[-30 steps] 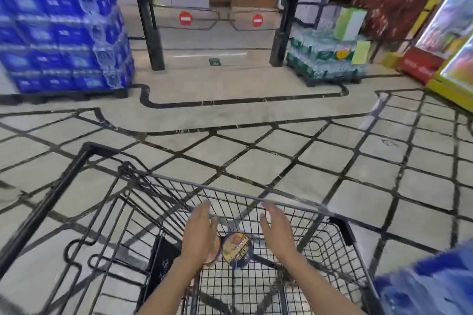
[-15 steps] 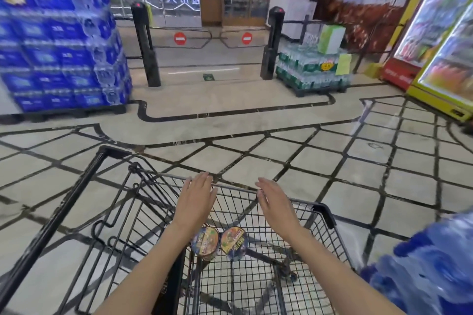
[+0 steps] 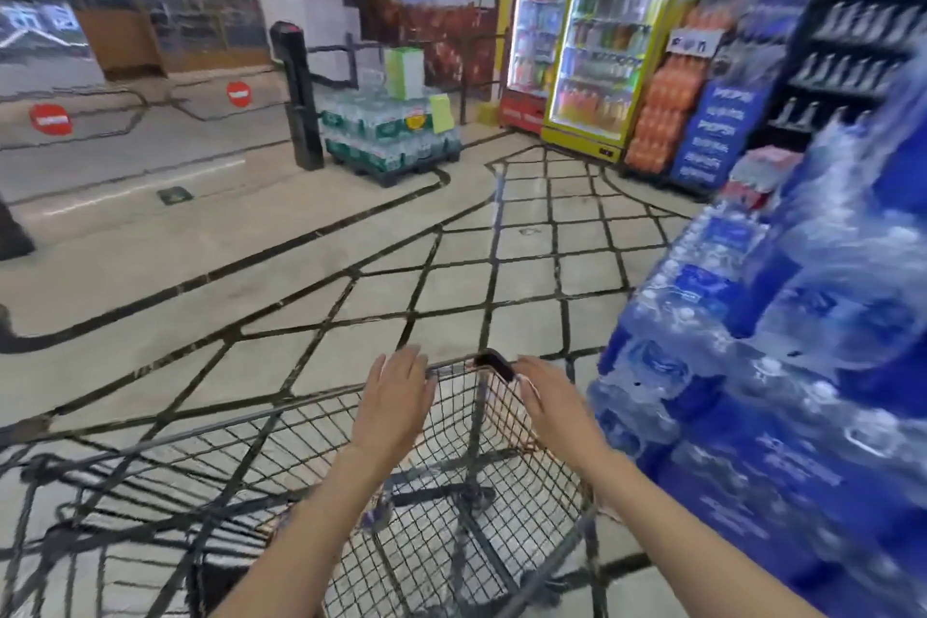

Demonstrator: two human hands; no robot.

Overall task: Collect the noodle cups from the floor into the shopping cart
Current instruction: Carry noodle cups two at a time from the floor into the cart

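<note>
You are holding your left hand (image 3: pixel 396 404) and right hand (image 3: pixel 554 409), fingers straight and empty, over the black wire shopping cart (image 3: pixel 311 422). Noodle cups, maybe hidden under your arm, are light and crushable; be gripping their sides gently.

The left forearm hides most of the black wire shopping cart (image 3: pixel 466 422) floor; blue shrink-wrapped water packs (image 3: pixel 782 366) blur

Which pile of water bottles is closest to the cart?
The blue-wrapped water stack on the right. It sits right beside the shopping cart, near the right hand. The green-labelled water pallet stands far across the floor.
</note>
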